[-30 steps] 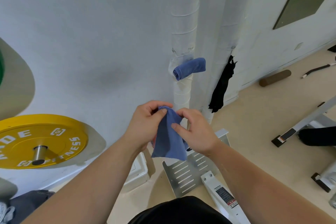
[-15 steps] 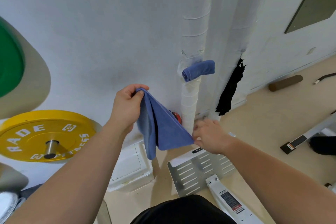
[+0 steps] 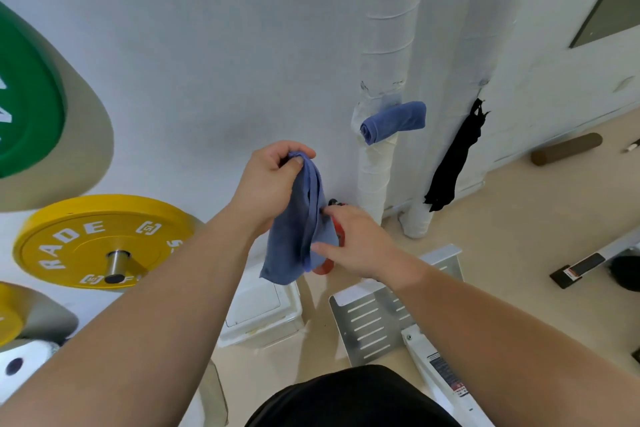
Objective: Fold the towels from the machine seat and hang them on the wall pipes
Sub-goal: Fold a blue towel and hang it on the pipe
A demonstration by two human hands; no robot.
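A blue towel point(image 3: 298, 225) hangs folded lengthwise in front of the white wall. My left hand point(image 3: 270, 180) grips its top end, with the thumb pressed over the bunched cloth. My right hand point(image 3: 356, 243) is lower and to the right, with thumb and fingers pinching the towel's right edge near the bottom. A second blue towel point(image 3: 394, 121), rolled, sits on the left wrapped wall pipe point(image 3: 381, 45). A black cloth point(image 3: 453, 163) hangs on the right wall pipe point(image 3: 474, 28).
Yellow weight plate point(image 3: 100, 243) and green weight plate point(image 3: 27, 97) stand out at the left. On the floor below lie a white box point(image 3: 263, 308), a slotted metal footplate point(image 3: 381, 322) and a red object point(image 3: 332, 253) behind the towel. A brown roller point(image 3: 568, 148) lies by the far wall.
The towel was spread between my hands; now it hangs narrow and doubled. My right hand has come up and left against the towel's edge, and my left hand holds the top.
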